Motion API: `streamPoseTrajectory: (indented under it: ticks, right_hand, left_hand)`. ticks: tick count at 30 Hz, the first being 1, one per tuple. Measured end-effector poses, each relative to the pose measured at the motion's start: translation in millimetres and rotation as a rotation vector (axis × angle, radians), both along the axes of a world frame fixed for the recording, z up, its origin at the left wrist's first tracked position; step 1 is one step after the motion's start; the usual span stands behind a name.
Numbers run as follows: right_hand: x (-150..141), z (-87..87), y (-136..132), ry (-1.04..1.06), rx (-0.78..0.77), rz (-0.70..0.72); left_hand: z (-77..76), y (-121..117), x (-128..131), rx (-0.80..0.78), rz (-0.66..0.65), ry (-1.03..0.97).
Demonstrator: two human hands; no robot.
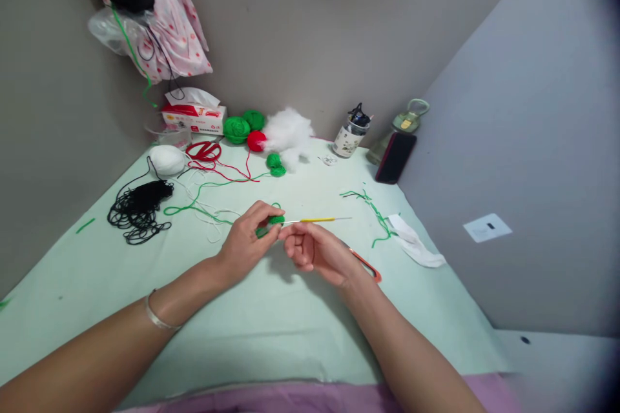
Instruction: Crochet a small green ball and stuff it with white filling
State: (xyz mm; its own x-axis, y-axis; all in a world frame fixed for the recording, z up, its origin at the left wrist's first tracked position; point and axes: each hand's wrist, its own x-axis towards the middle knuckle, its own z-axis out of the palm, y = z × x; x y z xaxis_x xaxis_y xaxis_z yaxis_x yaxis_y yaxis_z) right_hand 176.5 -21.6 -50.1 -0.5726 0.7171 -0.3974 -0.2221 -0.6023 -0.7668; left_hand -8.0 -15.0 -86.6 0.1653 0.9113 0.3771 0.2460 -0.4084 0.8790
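My left hand point(249, 239) pinches a small green crochet piece point(276, 220) between thumb and fingers, over the middle of the table. A green yarn strand runs from this hand back across the cloth. Beside it, my right hand point(314, 248) is closed, its fingers curled, on a thin crochet hook point(317, 220) with a yellow grip and metal ends. The hook's left end reaches the green piece, and its other end points right. The fingertips of both hands nearly meet, so the exact stitch is hidden.
Left lie black yarn point(140, 206), white yarn point(167, 160) and red scissors point(203, 151). Behind are a tissue box point(194, 119), green yarn balls point(237, 130), a red ball point(256, 141) and white stuffing point(289, 132). Right are a jar point(349, 139), phone point(396, 157), green scraps point(378, 213) and an orange-handled tool point(369, 266).
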Motion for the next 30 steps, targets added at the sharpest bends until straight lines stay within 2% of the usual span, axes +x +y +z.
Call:
streamPoseTrajectory:
  ticks: [3, 4, 8, 9, 11, 14, 16, 20, 26, 30]
  right_hand:
    - [3.4, 5.1, -3.9, -0.186, 0.208, 0.102]
    - [4.6, 5.8, -4.6, -0.275, 0.320, 0.061]
    - [10.7, 3.2, -2.2, -0.741, 0.874, -0.355]
    - [12.5, 1.9, -0.5, -0.830, 0.971, -0.374]
    - [16.3, -0.7, 3.4, -0.892, 1.025, -0.260]
    - [20.2, -3.6, 8.3, -0.747, 0.854, 0.002]
    - [20.2, -5.8, 9.8, -0.606, 0.712, 0.069]
    - [13.0, -9.2, 7.3, -0.380, 0.470, 0.050]
    - [3.5, -6.0, 1.0, -0.178, 0.222, -0.043]
    - [5.8, -6.6, 2.0, -0.116, 0.111, -0.017]
  left_hand:
    - [0.2, 2.0, -1.6, -0.005, 0.014, 0.006]
    - [0.0, 2.6, -2.1, -0.008, 0.019, 0.006]
    - [-1.0, 3.3, -2.9, -0.020, 0.026, 0.005]
    - [-1.0, 2.9, -2.6, -0.022, 0.024, 0.006]
    - [-0.2, 1.9, -1.8, -0.024, 0.019, 0.007]
    - [2.1, 1.1, -0.8, -0.024, 0.024, 0.003]
    - [3.2, 1.9, -1.1, -0.028, 0.039, -0.009]
    - [3.0, 5.5, -3.7, -0.043, 0.075, -0.035]
    - [2.8, 7.1, -5.6, -0.056, 0.104, -0.049]
    - [3.8, 5.2, -4.1, -0.058, 0.090, -0.052]
